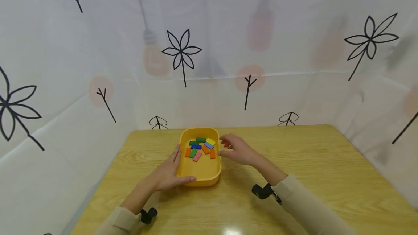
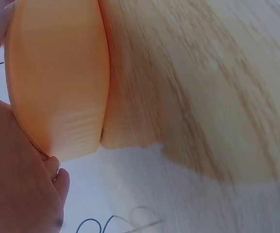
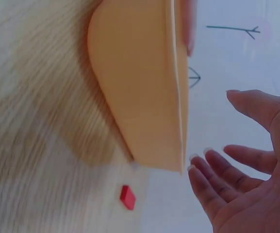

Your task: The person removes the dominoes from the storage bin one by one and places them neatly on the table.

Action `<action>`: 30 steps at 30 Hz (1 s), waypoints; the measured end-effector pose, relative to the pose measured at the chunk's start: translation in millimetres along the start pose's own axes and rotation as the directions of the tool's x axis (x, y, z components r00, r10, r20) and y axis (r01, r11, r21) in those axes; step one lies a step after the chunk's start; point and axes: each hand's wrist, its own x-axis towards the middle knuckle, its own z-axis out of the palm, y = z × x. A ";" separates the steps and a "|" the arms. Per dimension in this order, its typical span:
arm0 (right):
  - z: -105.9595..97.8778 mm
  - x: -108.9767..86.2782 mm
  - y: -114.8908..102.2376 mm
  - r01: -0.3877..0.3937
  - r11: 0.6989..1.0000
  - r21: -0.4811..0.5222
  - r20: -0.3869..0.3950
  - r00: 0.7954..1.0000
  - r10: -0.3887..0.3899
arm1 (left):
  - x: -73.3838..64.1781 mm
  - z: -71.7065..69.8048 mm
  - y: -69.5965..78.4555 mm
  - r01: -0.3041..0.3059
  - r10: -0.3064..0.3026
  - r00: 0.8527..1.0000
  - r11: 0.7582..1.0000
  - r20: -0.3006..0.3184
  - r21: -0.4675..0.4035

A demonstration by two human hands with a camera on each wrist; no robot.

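Note:
A yellow plastic tray (image 1: 204,183) stands on the table, with several small coloured blocks inside, among them a pink block (image 1: 197,156) and a dark blue block (image 1: 196,147). My left hand (image 1: 166,174) holds the tray at its near left corner, thumb along the near rim and fingers along the left wall. Just outside the right rim is my right hand (image 1: 240,150), fingers spread apart and nothing held. A red block (image 3: 127,197) lies on the table outside the tray; in the head view the right fingers partly hide it.
The wooden table (image 1: 294,177) reaches out on both sides of the tray. A white cloth (image 1: 212,97) with printed plants hangs behind it and along the sides. Small black devices (image 1: 261,191) are strapped at both wrists.

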 end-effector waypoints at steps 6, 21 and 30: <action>11.7 3.3 -10.8 0.013 0.999 0.041 0.029 0.999 -0.015 | 1.7 0.7 -1.5 0.003 -0.003 1.000 1.000 -0.013 -0.005; 42.6 25.9 -25.1 0.004 1.000 0.024 0.057 0.998 -0.005 | -0.5 -0.8 -1.6 -0.021 0.021 0.999 1.000 -0.027 0.006; 69.5 48.0 -23.5 -0.034 0.998 -0.056 0.061 0.997 0.038 | -2.2 0.6 -1.3 -0.038 0.039 0.999 0.999 -0.020 0.020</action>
